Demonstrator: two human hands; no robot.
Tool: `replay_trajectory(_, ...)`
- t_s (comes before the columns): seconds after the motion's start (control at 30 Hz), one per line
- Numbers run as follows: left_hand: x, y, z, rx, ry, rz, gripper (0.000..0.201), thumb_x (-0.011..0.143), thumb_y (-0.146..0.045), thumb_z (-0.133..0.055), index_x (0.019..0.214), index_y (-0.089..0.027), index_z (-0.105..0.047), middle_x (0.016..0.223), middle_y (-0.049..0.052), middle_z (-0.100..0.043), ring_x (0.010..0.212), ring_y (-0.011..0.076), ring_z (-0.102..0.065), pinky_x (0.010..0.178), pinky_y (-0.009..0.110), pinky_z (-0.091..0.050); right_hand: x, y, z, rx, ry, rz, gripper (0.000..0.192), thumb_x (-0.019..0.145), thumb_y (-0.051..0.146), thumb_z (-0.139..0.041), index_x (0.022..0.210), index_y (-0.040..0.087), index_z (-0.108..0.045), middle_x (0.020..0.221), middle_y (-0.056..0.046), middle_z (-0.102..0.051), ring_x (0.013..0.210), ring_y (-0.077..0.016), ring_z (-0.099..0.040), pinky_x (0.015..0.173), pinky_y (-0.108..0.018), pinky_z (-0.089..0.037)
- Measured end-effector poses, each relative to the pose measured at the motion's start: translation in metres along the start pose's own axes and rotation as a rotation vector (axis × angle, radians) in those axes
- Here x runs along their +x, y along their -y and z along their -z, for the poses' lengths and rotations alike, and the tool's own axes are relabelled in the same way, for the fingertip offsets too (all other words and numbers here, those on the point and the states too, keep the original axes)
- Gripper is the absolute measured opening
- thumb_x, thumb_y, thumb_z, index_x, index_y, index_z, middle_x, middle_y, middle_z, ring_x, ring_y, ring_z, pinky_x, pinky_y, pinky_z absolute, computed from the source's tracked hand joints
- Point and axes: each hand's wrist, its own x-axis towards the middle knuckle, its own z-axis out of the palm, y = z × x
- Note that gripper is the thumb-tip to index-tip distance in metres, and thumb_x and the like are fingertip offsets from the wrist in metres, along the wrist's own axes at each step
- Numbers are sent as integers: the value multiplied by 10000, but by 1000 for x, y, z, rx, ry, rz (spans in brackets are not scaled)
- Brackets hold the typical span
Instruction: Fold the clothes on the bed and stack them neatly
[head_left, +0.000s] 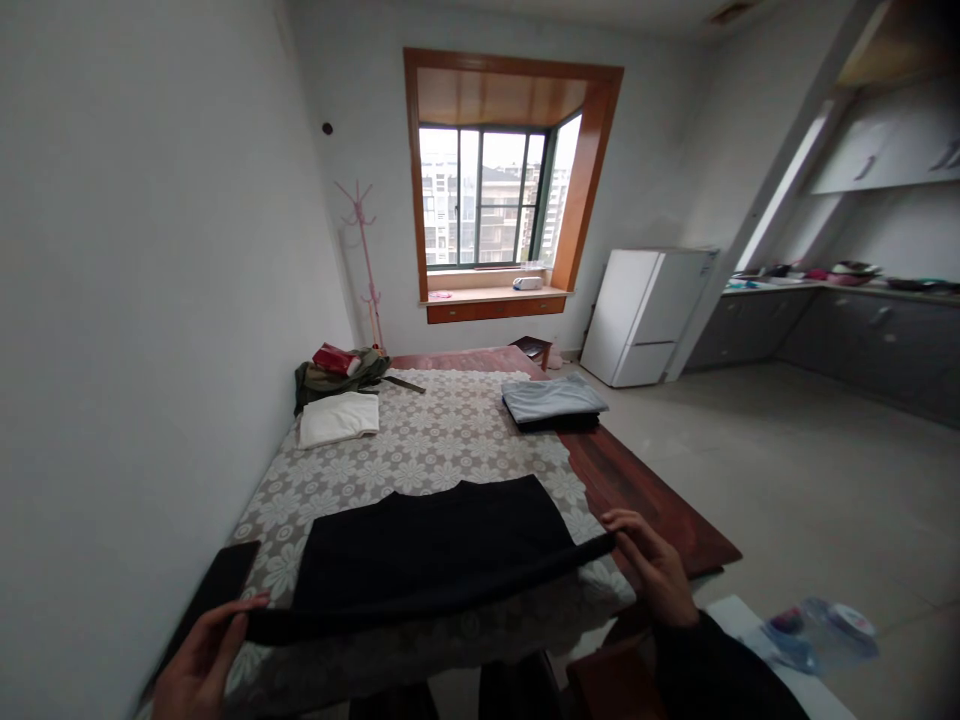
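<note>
A black garment (442, 540) lies spread over the patterned tablecloth (420, 455), its near edge lifted and drawn out between my two hands. My left hand (206, 650) pinches the near left end, fingers closed on the cloth. At the near right end, my right hand (652, 560) grips the other corner between thumb and fingers. What kind of garment it is I cannot make out. Beyond it on the right rests a folded stack with a grey cloth (555, 397) over black cloth. A folded white cloth (339, 418) lies at the far left.
Behind the white cloth sits a dark green bag (307, 385) with a red packet (335, 358) on it. The wooden table edge (660, 500) shows on the right. A clear plastic bottle (817, 635) stands low at right. A white fridge (637, 315) and pink coat stand (365, 260) are farther back.
</note>
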Motion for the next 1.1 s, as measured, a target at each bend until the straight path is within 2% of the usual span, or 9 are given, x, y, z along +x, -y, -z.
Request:
replay_trajectory(0.07,27,-17,-22,130,-46,11,601,737,-756,-535,1023,-238,-638,994,84,-757,987,325,-706,937,439,-557,31,-2,-25,-17,-11,-12,328,880,531,-596,943,212,-642,975,-80,-690,960,-258,-642,873,-349,-518)
replay_trajectory(0.17,68,-31,-59,434,-55,-15,484,906,-575,-371,1107,-198,-597,1045,123,-748,971,290,-711,867,372,-552,76,-10,-63,-264,-5,-68,312,930,472,-467,991,201,-609,950,-88,-699,914,-248,-653,812,-334,-523)
replay_trajectory(0.37,105,-22,-110,727,29,35,375,959,-413,-343,1071,-184,-619,935,171,-749,859,339,-713,722,404,-507,119,-30,-113,-629,110,-188,162,925,255,-470,946,211,-625,929,-101,-714,925,-256,-676,804,-330,-471)
replay_trajectory(0.6,99,-13,-112,853,63,31,403,991,-424,-297,1124,-204,-608,1079,163,-736,918,324,-702,703,385,-487,113,-40,-123,-862,222,-224,203,970,214,-455,1072,197,-629,959,-106,-715,900,-243,-683,752,-310,-426)
replay_trajectory(0.73,99,-18,-104,870,60,-22,410,990,-417,-319,1221,-194,-574,1227,154,-687,1045,322,-670,795,405,-511,114,-28,-117,-925,246,-170,273,958,203,-461,1180,174,-619,1176,-146,-682,1045,-281,-645,852,-356,-437)
replay_trajectory(0.8,91,-25,-110,873,51,-133,435,988,-393,-328,1282,-164,-553,1316,165,-637,1168,328,-614,914,432,-496,106,-16,-125,-948,238,-106,359,934,187,-481,1277,160,-587,1332,-163,-611,1193,-310,-569,959,-395,-412)
replay_trajectory(0.87,73,-34,-129,851,84,-331,445,987,-361,-336,1299,-142,-567,1362,165,-614,1272,313,-548,1039,446,-442,88,-1,-147,-933,277,46,433,931,197,-483,1357,164,-553,1433,-145,-548,1309,-305,-481,1061,-410,-362)
replay_trajectory(0.97,33,-49,-182,786,236,-606,440,982,-303,-357,1344,-189,-579,1434,110,-591,1383,275,-457,1162,489,-330,49,17,-199,-836,426,306,481,966,258,-445,1440,205,-507,1508,-88,-503,1394,-264,-408,1153,-409,-292)
replay_trajectory(1.1,-9,-53,-243,806,349,-726,529,952,-237,-374,1470,-214,-478,1551,69,-482,1473,278,-337,1198,532,-270,10,21,-252,-804,557,342,551,1000,340,-395,1535,209,-392,1598,-63,-384,1496,-270,-256,1209,-479,-189)
